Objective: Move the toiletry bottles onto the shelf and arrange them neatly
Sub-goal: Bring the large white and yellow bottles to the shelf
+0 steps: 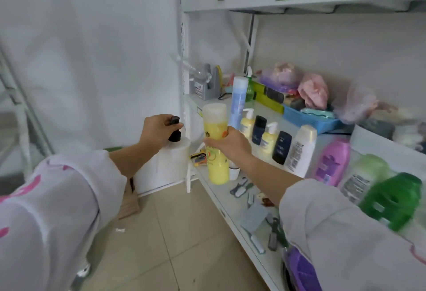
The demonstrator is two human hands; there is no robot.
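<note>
gripping the middle of a tall yellow bottle [216, 145], the right hand [227, 144] has its fingers wrapped tight around the smooth plastic cylinder with a frosted flat cap, held upright in the air just off the front edge of the white metal shelf [221, 201]. the left hand [156, 129] is closed over the black pump head of a squat white bottle [171, 164] left of the shelf post. slim pump bottles and a rounded pink bottle [332, 164] stand on the shelf behind.
</note>
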